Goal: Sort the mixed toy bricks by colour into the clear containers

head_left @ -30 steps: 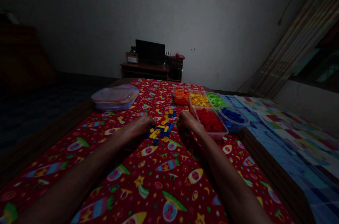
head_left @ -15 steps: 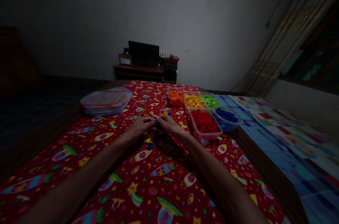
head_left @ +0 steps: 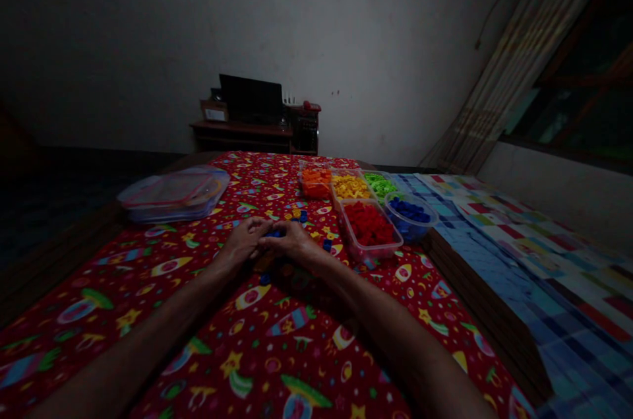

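My left hand (head_left: 243, 241) and my right hand (head_left: 293, 241) meet low over the middle of the red patterned cloth. Between their curled fingers shows a blue plastic building piece (head_left: 275, 233), gripped from both sides; its shape is mostly covered. Just beyond the hands lie loose yellow pieces (head_left: 296, 214) and a blue piece (head_left: 303, 215). Another blue piece (head_left: 327, 245) rests right of my right hand. Below the hands, in shadow, are a round-looking blue piece (head_left: 266, 279) and some dim yellow pieces (head_left: 263, 265).
Right of the hands stand clear tubs of red (head_left: 368, 224), blue (head_left: 409, 210), yellow (head_left: 350, 187), orange (head_left: 316, 182) and green pieces (head_left: 380, 187). Stacked clear lids (head_left: 173, 194) lie at the left. A monitor desk (head_left: 242, 130) stands by the far wall.
The view has swung slightly right, so everything sits further left. My fingers have shifted, and the blue piece between them now shows more plainly.
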Tool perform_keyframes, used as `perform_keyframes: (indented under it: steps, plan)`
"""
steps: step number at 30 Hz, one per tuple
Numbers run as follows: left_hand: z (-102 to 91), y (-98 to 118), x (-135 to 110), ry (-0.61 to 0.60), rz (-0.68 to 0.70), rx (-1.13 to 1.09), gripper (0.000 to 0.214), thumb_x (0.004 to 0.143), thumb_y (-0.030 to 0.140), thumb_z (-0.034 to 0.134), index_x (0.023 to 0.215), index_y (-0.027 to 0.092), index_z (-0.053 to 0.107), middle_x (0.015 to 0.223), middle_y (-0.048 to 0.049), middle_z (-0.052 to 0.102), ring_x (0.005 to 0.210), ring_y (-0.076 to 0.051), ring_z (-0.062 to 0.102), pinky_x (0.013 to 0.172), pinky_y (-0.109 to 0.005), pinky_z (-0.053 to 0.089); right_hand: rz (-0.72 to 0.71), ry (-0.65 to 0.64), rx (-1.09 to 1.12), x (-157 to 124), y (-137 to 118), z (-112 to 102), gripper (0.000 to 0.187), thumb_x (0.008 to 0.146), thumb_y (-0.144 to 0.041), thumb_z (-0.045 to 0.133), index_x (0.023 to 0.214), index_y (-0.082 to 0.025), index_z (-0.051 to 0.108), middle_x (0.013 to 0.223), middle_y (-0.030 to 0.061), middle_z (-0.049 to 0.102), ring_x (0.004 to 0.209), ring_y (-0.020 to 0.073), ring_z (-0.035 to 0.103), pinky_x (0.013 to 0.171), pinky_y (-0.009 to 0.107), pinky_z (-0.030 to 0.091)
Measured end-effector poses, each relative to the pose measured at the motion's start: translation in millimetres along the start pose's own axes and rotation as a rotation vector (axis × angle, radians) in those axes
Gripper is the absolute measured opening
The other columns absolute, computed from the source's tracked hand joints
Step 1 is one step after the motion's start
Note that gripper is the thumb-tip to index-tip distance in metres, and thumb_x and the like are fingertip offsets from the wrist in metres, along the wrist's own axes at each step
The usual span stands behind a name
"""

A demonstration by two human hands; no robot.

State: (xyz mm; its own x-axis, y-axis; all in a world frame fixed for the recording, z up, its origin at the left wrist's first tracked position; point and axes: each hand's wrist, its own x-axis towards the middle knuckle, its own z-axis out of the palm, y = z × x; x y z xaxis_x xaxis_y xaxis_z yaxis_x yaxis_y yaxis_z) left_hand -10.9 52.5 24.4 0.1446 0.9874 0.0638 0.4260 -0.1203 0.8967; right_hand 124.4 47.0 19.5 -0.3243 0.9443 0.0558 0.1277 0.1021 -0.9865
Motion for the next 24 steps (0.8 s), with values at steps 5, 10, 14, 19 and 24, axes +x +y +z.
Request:
perform_keyframes:
  steps: [5, 10, 14, 19, 24]
  plan:
    - [-3.7, 3.4, 1.9, 0.072, -0.053, -0.241, 0.046, 0.081, 0.063, 0.039, 0.084, 0.019, 0.051, 0.056, 0.0028, 0.053, 0.041, -0.010, 0.046, 0.040, -0.022, 0.035, -0.106, 0.080, -0.356, 0.9, -31.0, -31.1, 0.018, 0.073, -0.031, 0.071, 0.083, -0.017, 0.068, 0.065, -0.0037, 0.060, 0.058, 0.0087, 0.053, 0.057, 0.019, 0.041]
    - [-20.4, 1.2, 3.5, 0.098, 0.074, -0.017, 0.040, 0.080, 0.055, 0.044, 0.084, 0.018, 0.059, 0.064, -0.0009, 0.059, 0.050, -0.013, 0.053, 0.047, -0.023, 0.043, -0.220, 0.341, -0.789, -28.6, -84.8, -117.4, 0.009, 0.076, -0.018, 0.065, 0.084, -0.014, 0.068, 0.081, 0.0030, 0.065, 0.078, 0.0129, 0.057, 0.074, 0.025, 0.042]
    - [-41.4, -7.3, 11.2, 0.044, 0.156, 0.219, 0.037, 0.074, 0.051, 0.051, 0.084, 0.019, 0.066, 0.076, -0.0041, 0.069, 0.071, -0.020, 0.062, 0.061, -0.026, 0.049, -0.079, 0.694, -1.026, -63.8, -87.7, -198.8, 0.014, 0.077, -0.021, 0.062, 0.088, -0.015, 0.068, 0.090, 0.0075, 0.065, 0.090, 0.0186, 0.057, 0.084, 0.032, 0.042]
    - [-63.8, -9.5, 17.1, -0.183, 0.210, 0.349, 0.033, 0.064, 0.050, 0.059, 0.076, 0.021, 0.071, 0.083, -0.0052, 0.073, 0.080, -0.023, 0.065, 0.073, -0.028, 0.049, 0.232, 0.858, -1.174, -88.1, -65.3, -250.5, 0.018, 0.075, -0.021, 0.061, 0.088, -0.012, 0.069, 0.097, 0.0137, 0.065, 0.100, 0.0233, 0.056, 0.086, 0.033, 0.043]
    - [-73.6, 4.8, 6.9, -0.396, 0.076, 0.362, 0.025, 0.058, 0.043, 0.064, 0.068, 0.022, 0.071, 0.066, -0.0010, 0.070, 0.063, -0.019, 0.062, 0.058, -0.024, 0.047, 0.385, 0.750, -1.140, -89.1, -63.0, -251.5, 0.019, 0.073, -0.022, 0.061, 0.088, -0.016, 0.072, 0.090, 0.0116, 0.067, 0.089, 0.0222, 0.061, 0.076, 0.031, 0.046]
